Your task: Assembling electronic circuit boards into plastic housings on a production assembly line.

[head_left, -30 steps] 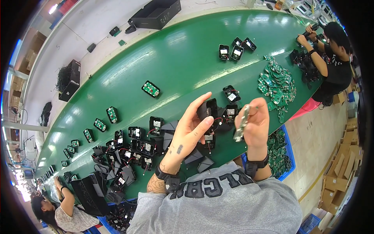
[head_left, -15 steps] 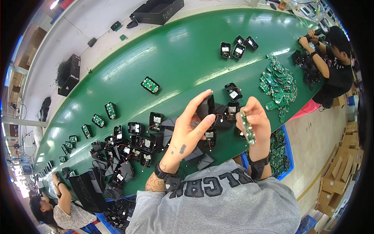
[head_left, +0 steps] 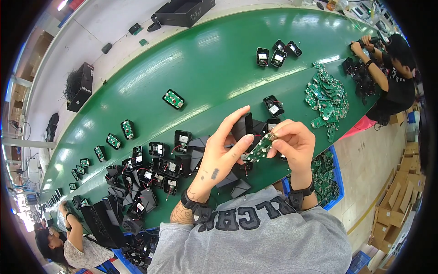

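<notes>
My left hand (head_left: 221,153) grips a black plastic housing (head_left: 242,126) between thumb and fingers. Its cavity faces away from this view, so most of the inside is hidden. A green circuit board (head_left: 261,148) is pinched by its upper corner in my right hand (head_left: 295,144), tilted close beside the housing and my left thumb. Part of a red wire shows between the board and the housing. Below and left of my hands lie several black housings (head_left: 169,167) with white parts and red wires inside. Another such housing (head_left: 273,106) sits just beyond my right hand.
A heap of green boards (head_left: 327,102) lies to the right on the green work surface (head_left: 214,59). Housings fitted with boards (head_left: 174,99) form a row toward the left. A blue bin (head_left: 338,182) of boards stands at my right. Co-workers (head_left: 394,77) sit at both ends.
My right hand has moved left and turned, bringing the circuit board beside the housing. The left hand stays nearly still. The boarded housings on the green surface have shifted slightly left.
</notes>
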A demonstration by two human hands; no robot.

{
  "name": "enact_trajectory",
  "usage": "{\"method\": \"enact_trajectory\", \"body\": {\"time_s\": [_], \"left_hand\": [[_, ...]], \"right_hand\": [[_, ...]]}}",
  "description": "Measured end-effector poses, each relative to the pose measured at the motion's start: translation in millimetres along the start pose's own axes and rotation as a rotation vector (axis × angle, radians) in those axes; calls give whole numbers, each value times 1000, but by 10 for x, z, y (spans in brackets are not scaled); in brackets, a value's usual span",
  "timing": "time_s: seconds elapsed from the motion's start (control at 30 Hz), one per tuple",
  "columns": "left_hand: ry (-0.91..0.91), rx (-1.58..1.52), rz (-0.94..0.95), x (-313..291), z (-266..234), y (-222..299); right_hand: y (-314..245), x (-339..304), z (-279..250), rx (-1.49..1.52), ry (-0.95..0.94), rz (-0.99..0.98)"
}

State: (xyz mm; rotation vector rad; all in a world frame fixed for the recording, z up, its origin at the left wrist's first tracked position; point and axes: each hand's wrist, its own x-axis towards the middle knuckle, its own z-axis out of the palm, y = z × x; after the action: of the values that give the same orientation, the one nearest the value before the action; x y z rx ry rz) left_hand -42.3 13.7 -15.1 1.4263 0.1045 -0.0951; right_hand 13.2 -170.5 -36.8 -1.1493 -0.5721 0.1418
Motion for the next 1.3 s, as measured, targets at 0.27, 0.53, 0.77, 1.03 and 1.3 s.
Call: {"method": "enact_trajectory", "body": {"time_s": [0.27, 0.53, 0.77, 1.03, 1.3], "left_hand": [[5, 7, 8, -27, -2, 15], [-32, -9, 4, -40, -21, -31], [-53, -11, -21, -51, -56, -1], [-67, -313, -121, 63, -4, -87], [111, -256, -38, 114, 24, -153]], "right_hand": [[36, 28, -2, 14, 82, 140], [53, 56, 48, 51, 60, 185], [77, 90, 45, 2, 84, 128], [32, 152, -360, -33, 485, 65], [134, 61, -207, 202, 134, 379]]}}
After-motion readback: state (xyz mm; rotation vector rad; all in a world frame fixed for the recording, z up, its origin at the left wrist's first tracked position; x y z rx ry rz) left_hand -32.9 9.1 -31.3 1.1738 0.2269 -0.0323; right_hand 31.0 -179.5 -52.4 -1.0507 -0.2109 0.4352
